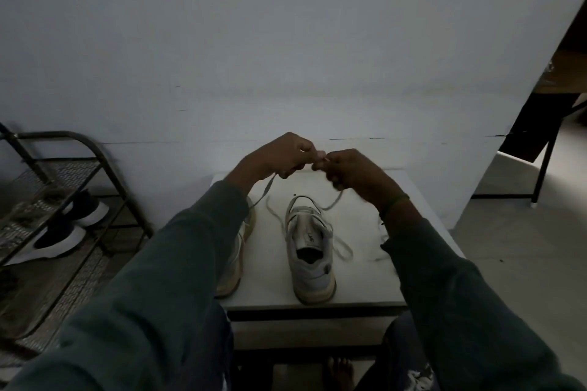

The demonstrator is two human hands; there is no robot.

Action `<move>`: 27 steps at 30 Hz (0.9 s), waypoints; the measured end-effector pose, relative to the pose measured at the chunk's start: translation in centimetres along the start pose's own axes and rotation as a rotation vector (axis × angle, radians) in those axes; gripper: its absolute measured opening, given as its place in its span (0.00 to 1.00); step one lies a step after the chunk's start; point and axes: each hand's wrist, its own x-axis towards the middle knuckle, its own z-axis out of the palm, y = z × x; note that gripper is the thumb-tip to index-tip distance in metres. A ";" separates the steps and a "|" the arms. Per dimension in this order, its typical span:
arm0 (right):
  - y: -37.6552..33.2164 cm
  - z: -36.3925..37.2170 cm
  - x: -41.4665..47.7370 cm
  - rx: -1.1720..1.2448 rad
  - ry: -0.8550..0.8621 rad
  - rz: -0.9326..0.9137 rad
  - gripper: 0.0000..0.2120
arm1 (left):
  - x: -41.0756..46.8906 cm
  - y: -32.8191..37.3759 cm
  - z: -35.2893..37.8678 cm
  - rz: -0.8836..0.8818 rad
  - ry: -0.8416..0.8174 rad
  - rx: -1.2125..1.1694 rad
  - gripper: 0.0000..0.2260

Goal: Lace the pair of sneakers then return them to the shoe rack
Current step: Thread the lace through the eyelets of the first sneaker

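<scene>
Left hand (286, 154), right hand (352, 173) pinch lace (269, 189) ends above table (365, 279) far edge, sneaker (309, 267) mid-table. Likely best: match end lengths, keep lace flat, untwisted, before threading.

Left sneaker (237, 249) mostly hidden behind sleeve (178, 263); shoe rack (63, 168) cropped left

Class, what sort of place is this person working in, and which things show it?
Probably a room in a home: a metal shoe rack holding dark shoes stands by a plain wall, beside a small white table with sneakers.
</scene>
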 end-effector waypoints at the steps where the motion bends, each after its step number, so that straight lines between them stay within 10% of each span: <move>1: 0.8 -0.9 0.4 -0.028 0.146 0.007 0.05 | -0.2 -0.5 -0.4 -0.014 0.003 0.008 0.13; 4: 4.0 -3.4 1.2 -0.086 0.540 0.068 0.07 | -0.9 -2.9 -1.6 -0.074 0.017 0.038 0.13; 10: 8.8 4.0 4.5 -0.617 0.023 0.127 0.12 | -1.3 -6.3 -0.8 -0.120 0.101 -0.006 0.14; 15: 11.5 7.6 6.2 -0.809 -0.046 0.213 0.08 | -1.2 -7.1 -0.9 -0.122 0.132 -0.165 0.14; 20: 10.0 0.9 4.9 0.565 0.558 0.316 0.13 | -1.3 -9.1 -2.5 -0.125 0.102 -0.594 0.13; 22: 9.7 -2.3 4.0 0.721 0.771 0.377 0.14 | -1.6 -9.6 -2.9 -0.131 0.115 -0.689 0.13; 27: 12.0 -3.8 1.4 -0.091 0.542 0.495 0.14 | -2.1 -9.9 -2.8 -0.093 0.198 -1.081 0.10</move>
